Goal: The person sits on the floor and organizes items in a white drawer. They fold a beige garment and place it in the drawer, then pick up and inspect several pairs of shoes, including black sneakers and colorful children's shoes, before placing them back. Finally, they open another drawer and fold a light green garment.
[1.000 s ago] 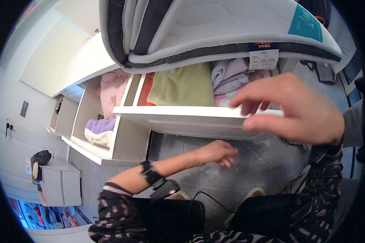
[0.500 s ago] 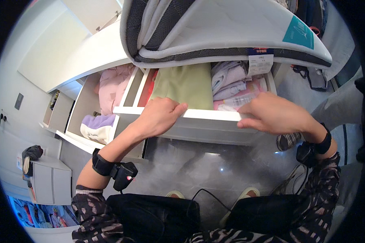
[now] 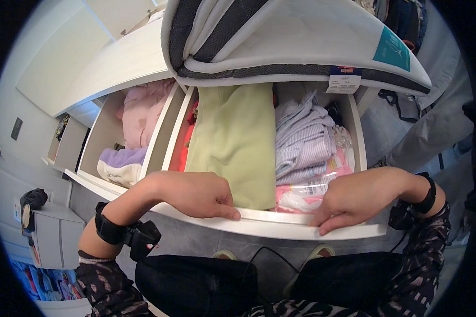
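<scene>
A white drawer (image 3: 280,227) stands pulled out in front of me, and both hands grip its front edge. My left hand (image 3: 195,194) is closed over the edge left of the middle, thumb on the outer side. Toward the right end, my right hand (image 3: 357,198) holds the same edge with its fingers curled over it. Inside lies a folded light green cloth (image 3: 230,148). To its right are folded striped clothes (image 3: 304,142), with a pink clear-wrapped package (image 3: 307,193) nearer the front. Some red cloth (image 3: 187,143) shows along the left wall.
A raised mattress (image 3: 307,45) overhangs the drawer's back. At left, another open drawer (image 3: 92,145) contains pink clothes (image 3: 142,119) and a purple-and-cream cloth (image 3: 122,165). A person's leg (image 3: 420,134) is at right. A black cable (image 3: 275,253) runs between my slippers.
Both hands have drawn the drawer toward me, so it is further out. More of the green cloth, striped clothes and pink package now shows.
</scene>
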The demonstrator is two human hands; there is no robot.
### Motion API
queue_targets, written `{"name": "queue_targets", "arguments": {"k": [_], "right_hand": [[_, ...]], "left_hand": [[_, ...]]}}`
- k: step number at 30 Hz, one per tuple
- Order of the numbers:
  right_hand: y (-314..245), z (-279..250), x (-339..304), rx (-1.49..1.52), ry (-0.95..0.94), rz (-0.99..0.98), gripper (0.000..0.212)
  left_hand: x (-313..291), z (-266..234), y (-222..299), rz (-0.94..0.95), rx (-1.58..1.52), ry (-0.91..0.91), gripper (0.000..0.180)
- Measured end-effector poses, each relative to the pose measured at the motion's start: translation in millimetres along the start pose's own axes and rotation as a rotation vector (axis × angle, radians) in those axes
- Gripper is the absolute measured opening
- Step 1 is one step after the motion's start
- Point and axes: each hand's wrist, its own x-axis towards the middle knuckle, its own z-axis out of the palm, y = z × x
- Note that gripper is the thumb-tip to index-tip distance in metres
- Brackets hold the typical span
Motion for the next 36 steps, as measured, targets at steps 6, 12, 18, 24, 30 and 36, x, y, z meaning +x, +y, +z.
{"name": "queue_targets", "arguments": {"k": [6, 12, 18, 24, 30, 36], "right_hand": [[-17, 4, 11, -0.254, -0.081, 0.0, 0.023], [-67, 54, 41, -0.239, 0.376, -0.417, 0.046], [-79, 50, 55, -0.524, 0.614, -0.753, 0.078], [-79, 43, 59, -0.547, 0.795, -0.792, 0.075], [-79, 47, 63, -0.463, 0.762, -0.766, 0.078], [-67, 33, 66, -0.352, 0.562, -0.686, 0.063]], "left_hand": [[-19, -41, -34, -0.052, -0.252, 0.325, 0.035], [-45, -62, -66, -0.183, -0.459, 0.695, 0.043], [-73, -63, -65, -0.266, -0.395, 0.593, 0.043], [-101, -77, -68, -0.231, -0.341, 0.726, 0.048], [-80, -61, -81, -0.265, -0.371, 0.587, 0.043], [-88, -45, -110, -0.313, -0.429, 0.591, 0.045]]}}
